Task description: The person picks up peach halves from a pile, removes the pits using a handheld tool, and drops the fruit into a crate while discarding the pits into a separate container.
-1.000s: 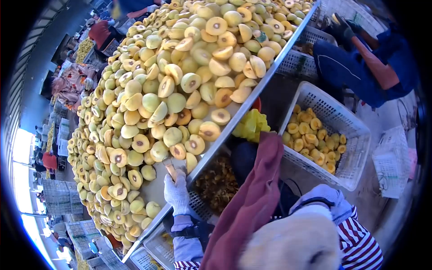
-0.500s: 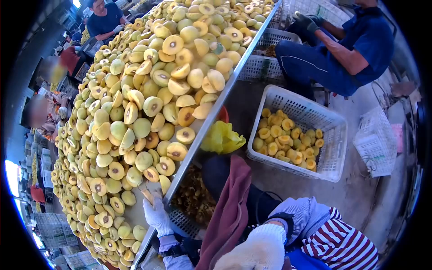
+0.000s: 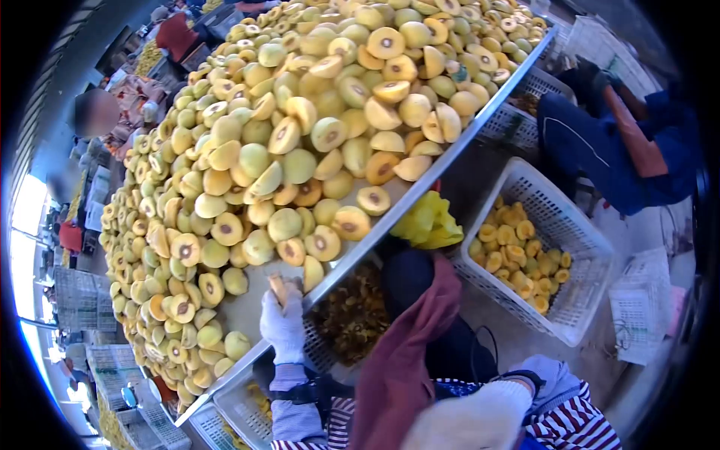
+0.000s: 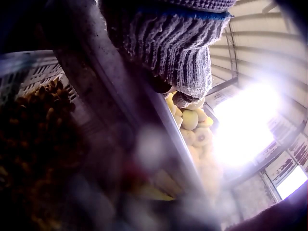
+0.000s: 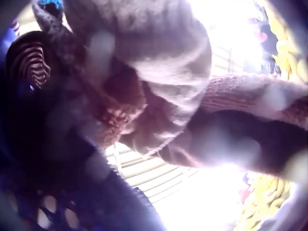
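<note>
Nearest, the right hand (image 3: 480, 420) in a white knit glove sits low at the bottom edge, above a striped sleeve; whether its grip is apart or together I cannot tell, and the right wrist view is only blur. Just left of it a maroon cloth (image 3: 405, 352) hangs down. Further in, the left hand (image 3: 283, 328), also gloved, has its grip clamped on a brownish handle (image 3: 277, 287) that rises from its fist over the near rim of the metal worktop (image 3: 390, 217). Below that rim a white crate holds dark pits (image 3: 352, 311). On the worktop, halved yellow-green fruit (image 3: 300, 135) is heaped from beside the hand to the far end. To the right, a white basket (image 3: 577, 225) on the floor holds orange-yellow fruit halves, near a yellow bag (image 3: 427, 221). Farther right, a person in blue (image 3: 622, 150) sits. No writing is legible.
</note>
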A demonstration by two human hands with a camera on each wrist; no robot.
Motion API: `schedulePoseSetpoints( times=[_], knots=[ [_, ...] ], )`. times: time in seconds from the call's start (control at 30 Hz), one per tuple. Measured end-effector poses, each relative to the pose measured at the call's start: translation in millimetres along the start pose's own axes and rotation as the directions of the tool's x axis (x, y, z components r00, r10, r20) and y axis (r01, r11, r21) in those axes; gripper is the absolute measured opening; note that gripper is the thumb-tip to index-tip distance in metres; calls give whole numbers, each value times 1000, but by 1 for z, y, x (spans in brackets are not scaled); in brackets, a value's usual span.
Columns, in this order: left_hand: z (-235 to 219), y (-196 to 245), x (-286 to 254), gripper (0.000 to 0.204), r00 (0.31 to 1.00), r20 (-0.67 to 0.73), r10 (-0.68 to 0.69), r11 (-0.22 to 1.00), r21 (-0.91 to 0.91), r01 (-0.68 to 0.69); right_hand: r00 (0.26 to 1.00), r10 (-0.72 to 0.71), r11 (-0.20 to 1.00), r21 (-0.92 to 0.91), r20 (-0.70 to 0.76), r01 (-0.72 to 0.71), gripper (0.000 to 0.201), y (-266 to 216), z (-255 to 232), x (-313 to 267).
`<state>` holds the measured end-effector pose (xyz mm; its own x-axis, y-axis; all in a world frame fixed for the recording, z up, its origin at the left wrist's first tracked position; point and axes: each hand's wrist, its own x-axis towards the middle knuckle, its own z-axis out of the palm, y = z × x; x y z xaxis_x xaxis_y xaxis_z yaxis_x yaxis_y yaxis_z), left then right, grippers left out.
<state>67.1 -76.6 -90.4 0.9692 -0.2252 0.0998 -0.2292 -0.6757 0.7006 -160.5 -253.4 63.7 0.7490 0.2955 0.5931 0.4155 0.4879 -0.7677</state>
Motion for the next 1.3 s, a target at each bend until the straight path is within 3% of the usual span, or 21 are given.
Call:
schedulePoseSetpoints(
  times=[0.03,0.07,0.1,0.17,0.2,0.27,0.4,0.43,0.53,0.6,0.67,0.73,0.77,0.87,0.97,1.0,1.07,1.1,1.2,1.3],
  knots=[
    [-2,7,0,25,1000,2,24,999,21,-24,984,57,961,-259,-171,-101,25,18,4,-14],
    [0,6,0,25,1000,17,8,999,36,-8,955,135,836,-486,-265,-253,30,26,4,-30],
    [-1,4,0,26,1000,21,-12,998,56,10,911,210,638,-656,-355,-403,36,28,1,-35],
    [-2,1,1,28,1000,10,-30,994,102,28,750,403,252,-725,-524,-641,47,12,-31,-24],
    [-2,2,2,28,1000,10,-25,996,88,24,626,442,133,-643,-643,-754,51,17,-38,-31],
    [-3,5,0,29,1000,14,-19,998,54,18,458,446,-39,-528,-769,-848,47,37,-43,-54],
    [1,-7,0,30,1000,-6,-23,998,57,24,459,413,-108,-542,-787,-833,45,53,-44,-82],
    [0,-5,1,30,999,7,-45,996,72,45,410,469,-181,-539,-783,-823,38,49,-43,-80],
    [-2,4,0,29,996,28,-79,996,31,79,399,421,-53,-461,-815,-886,30,41,-54,-92],
    [0,0,0,28,999,16,-47,999,6,47,410,173,89,-400,-896,-912,25,37,-73,-105],
    [4,-11,1,26,999,-16,32,999,11,-32,306,0,148,-303,-952,-941,26,35,-98,-107],
    [4,-8,0,25,1000,6,-8,1000,30,8,183,8,109,-181,-983,-978,29,47,-131,-104],
    [2,-5,1,24,1000,15,-27,999,38,26,187,5,63,-187,-982,-980,31,68,-155,-119],
    [-3,15,0,22,995,50,-91,995,53,89,96,-19,-19,-96,-995,-995,41,110,-216,-124],
    [2,16,1,25,999,12,-43,999,28,42,108,-47,85,-112,-993,-990,44,151,-274,-128],
    [2,13,1,24,999,7,-32,999,33,32,161,-106,50,-167,-981,-985,34,167,-288,-133],
    [2,10,4,22,1000,28,9,999,33,-10,484,-90,-256,-450,-870,-856,25,202,-324,-160],
    [1,10,4,24,999,39,13,1000,26,-14,521,-140,-285,-470,-842,-836,20,238,-352,-188],
    [2,0,5,33,996,39,79,997,6,-80,439,1,-256,-425,-898,-868,21,259,-359,-183],
    [1,-1,5,35,990,51,130,991,1,-130,372,112,-311,-388,-922,-868,23,271,-361,-161]
  ],
)
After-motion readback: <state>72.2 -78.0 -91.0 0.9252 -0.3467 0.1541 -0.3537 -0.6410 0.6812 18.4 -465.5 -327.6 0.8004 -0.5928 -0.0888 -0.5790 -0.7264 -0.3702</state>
